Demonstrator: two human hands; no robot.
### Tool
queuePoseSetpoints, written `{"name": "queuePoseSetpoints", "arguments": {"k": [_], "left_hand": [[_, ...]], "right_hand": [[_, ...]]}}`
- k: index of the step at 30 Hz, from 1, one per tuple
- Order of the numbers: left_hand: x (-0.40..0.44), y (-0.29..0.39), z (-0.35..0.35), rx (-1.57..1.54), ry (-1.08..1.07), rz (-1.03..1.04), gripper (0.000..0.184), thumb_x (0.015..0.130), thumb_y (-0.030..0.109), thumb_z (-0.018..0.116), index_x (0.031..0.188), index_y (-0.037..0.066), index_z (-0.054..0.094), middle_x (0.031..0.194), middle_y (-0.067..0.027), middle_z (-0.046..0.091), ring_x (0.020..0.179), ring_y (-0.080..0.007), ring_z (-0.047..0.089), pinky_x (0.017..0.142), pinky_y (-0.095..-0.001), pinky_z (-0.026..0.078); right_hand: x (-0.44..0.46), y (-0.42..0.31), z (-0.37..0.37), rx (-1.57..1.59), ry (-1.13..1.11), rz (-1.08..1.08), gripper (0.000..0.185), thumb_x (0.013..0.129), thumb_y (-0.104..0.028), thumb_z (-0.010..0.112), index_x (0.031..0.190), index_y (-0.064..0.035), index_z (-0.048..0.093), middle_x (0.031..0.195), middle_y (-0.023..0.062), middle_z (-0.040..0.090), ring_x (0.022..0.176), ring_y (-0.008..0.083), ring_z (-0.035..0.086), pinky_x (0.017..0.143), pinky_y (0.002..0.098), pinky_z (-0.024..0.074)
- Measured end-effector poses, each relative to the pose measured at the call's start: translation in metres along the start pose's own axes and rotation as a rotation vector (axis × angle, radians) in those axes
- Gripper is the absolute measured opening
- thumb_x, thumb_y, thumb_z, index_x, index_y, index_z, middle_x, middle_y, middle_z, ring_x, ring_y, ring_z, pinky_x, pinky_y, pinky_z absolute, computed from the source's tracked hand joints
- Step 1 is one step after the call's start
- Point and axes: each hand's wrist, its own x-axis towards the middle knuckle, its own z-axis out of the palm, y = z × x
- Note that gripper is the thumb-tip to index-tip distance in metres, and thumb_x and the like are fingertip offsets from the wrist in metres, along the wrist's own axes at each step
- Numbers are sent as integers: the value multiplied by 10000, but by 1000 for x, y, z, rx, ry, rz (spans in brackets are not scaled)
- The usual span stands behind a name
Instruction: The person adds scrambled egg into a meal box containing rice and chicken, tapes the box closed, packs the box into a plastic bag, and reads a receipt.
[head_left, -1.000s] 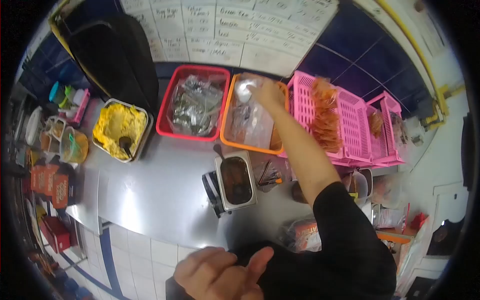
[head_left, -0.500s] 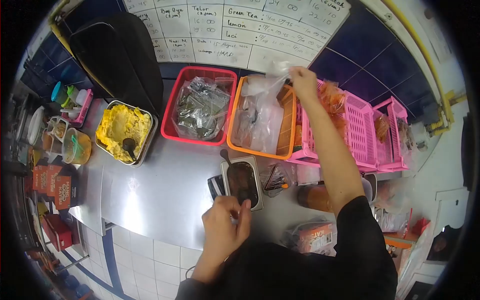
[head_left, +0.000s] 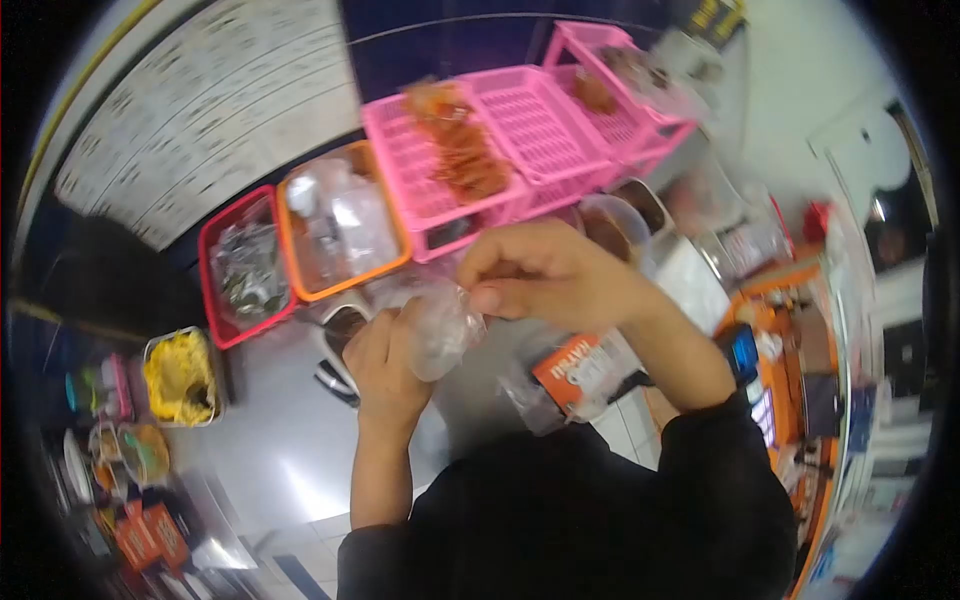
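Note:
Between my hands, in front of my chest, is a clear plastic bag [head_left: 440,335], slightly blurred. My left hand [head_left: 385,365] is closed on its left side. The fingers of my right hand [head_left: 540,275] pinch its upper right edge. Behind my hands stands an orange basket [head_left: 398,262] holding more clear plastic bags [head_left: 355,220]. Partly hidden behind my left hand is a metal container [head_left: 345,312] with dark contents.
Left of the orange basket are a red basket [head_left: 212,262] of packed bags and a tray of yellow food [head_left: 175,375]. Pink baskets [head_left: 540,120] with orange-brown packets [head_left: 465,160] stand behind. An orange-labelled package [head_left: 575,375] lies near my right forearm.
My right hand has come down from the orange basket with a clear bag and met my left hand, which now grips it too. The view has turned to the right.

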Motion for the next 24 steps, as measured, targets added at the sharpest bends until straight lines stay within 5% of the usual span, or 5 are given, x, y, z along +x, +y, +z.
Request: {"name": "queuePoseSetpoints", "arguments": {"k": [5,6,9,12,24], "left_hand": [[-19,68,35,-348,-243,-755,207,887,-13,581,1088,-28,630,909,-161,682,815,-321,688,739,-385,529],[-27,91,51,-246,44,-615,133,941,42,577,1048,-6,640,915,-138,696,817,-300,696,746,-389,540],[-83,141,85,-331,-299,-46,204,905,80,637,1092,7,667,1028,-160,699,948,-341,698,867,-399,548],[-103,177,166,-442,-500,191,308,835,60,677,1142,33,679,1070,-178,684,993,-342,683,854,-406,555],[-134,197,363,160,-1046,-209,431,872,349,576,1196,77,662,1057,-158,700,983,-319,692,849,-416,548]], "right_hand": [[-129,118,-2,-1277,847,74,679,744,-266,859,1306,-76,529,1188,166,599,1135,312,560,982,457,415],[-148,150,1,-1330,923,266,744,721,-278,865,1343,-85,505,1233,182,577,1206,341,512,1036,489,365],[-183,204,-4,-1335,1092,483,748,781,-134,797,1422,-80,416,1038,172,637,1002,308,630,889,431,481],[-219,210,-37,-344,1347,266,691,824,0,699,1437,-73,388,847,107,655,751,221,657,713,328,519],[-280,124,-30,193,586,-253,628,910,0,676,1444,-61,352,907,63,638,648,108,618,541,239,494]]}}
